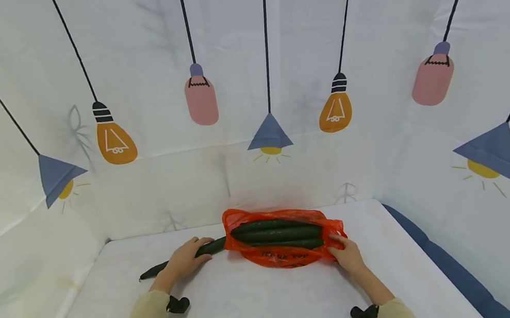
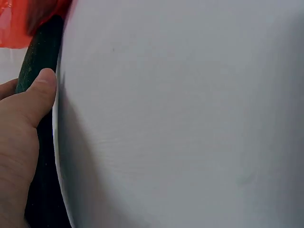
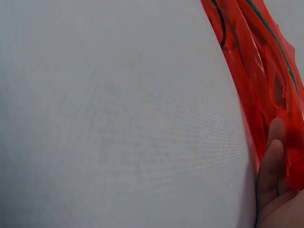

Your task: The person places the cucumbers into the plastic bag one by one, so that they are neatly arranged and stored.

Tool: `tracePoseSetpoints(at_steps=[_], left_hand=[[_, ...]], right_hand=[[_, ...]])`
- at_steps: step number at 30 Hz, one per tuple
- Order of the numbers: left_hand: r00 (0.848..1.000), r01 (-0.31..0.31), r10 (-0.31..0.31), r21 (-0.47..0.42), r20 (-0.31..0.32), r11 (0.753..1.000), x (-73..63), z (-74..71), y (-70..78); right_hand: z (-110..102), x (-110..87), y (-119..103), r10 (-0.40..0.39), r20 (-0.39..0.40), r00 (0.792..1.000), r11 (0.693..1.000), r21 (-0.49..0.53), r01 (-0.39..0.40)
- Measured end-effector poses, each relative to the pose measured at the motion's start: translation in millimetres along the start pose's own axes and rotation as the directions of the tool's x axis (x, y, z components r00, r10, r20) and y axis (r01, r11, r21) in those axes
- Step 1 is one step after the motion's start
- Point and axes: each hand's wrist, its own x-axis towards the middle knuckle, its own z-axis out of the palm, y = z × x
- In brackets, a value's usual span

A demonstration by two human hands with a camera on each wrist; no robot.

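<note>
A long dark green cucumber (image 1: 155,271) lies slanted on the table, its right end at the mouth of a red plastic bag (image 1: 275,261). My left hand (image 1: 182,260) grips this cucumber near its middle; in the left wrist view the thumb (image 2: 43,85) lies along one side and the other fingers go behind it. Several more cucumbers (image 1: 277,235) sit side by side inside the bag, showing through its open upper side. At the bag's right end, my right hand (image 1: 348,256) pinches the red plastic. The right wrist view shows its fingers against the crumpled film (image 3: 256,90).
A white-covered table (image 1: 261,308) spreads under everything. Behind it and at both sides hang white sheets (image 1: 164,184) printed with lamps and bulbs. Dark blue fabric (image 1: 453,267) runs along the right table edge. Black wrist cameras (image 1: 178,305) sit on both wrists.
</note>
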Motion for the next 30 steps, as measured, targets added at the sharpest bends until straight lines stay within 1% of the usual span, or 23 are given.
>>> tracePoseSetpoints(at_steps=[3,5,9,12,15,19,21,23,27,30], left_hand=[[0.999,-0.011,0.011,0.004,-0.039,1.0,-4.9,-0.3,2.9],[0.998,-0.004,0.004,0.01,-0.059,1.0,-8.3,-2.0,3.0],[0.997,0.019,-0.019,0.0,-0.071,1.0,-16.2,-8.2,-0.3],[0.996,0.038,-0.039,-0.012,-0.084,0.999,-22.5,-14.9,-3.7],[0.992,0.038,-0.041,-0.031,-0.122,0.999,-26.9,-22.8,-5.5],[0.984,0.029,-0.042,-0.076,-0.175,0.997,-33.1,-33.5,-5.2],[0.98,0.032,-0.05,-0.095,-0.191,0.995,-35.6,-38.1,-4.8],[0.976,0.029,-0.052,-0.11,-0.211,0.993,-37.1,-42.3,-4.2],[0.968,0.001,-0.037,-0.145,-0.248,0.989,-36.9,-49.3,-1.8],[0.967,-0.016,-0.022,-0.145,-0.254,0.989,-36.2,-53.8,2.1]], right_hand=[[-0.4,-1.9,0.6,0.002,0.007,1.0,1.0,0.012,-0.002],[0.1,-2.4,1.2,0.0,0.006,1.0,1.0,0.018,-0.001],[0.6,-2.7,1.9,0.011,0.005,1.0,0.999,0.034,-0.012],[-0.2,-1.9,0.7,0.027,0.008,1.0,0.998,0.05,-0.027],[-1.4,1.3,-2.9,0.018,0.0,1.0,0.998,0.06,-0.018],[-0.4,5.1,-7.0,0.002,0.011,1.0,0.997,0.074,-0.002],[-0.2,5.8,-8.4,0.003,0.021,1.0,0.997,0.078,-0.004],[0.0,6.1,-8.8,0.002,0.026,1.0,0.997,0.077,-0.004],[0.6,6.0,-8.1,-0.009,0.025,1.0,0.997,0.07,0.008],[3.1,5.7,-9.6,-0.041,0.022,0.999,0.999,0.035,0.04]])
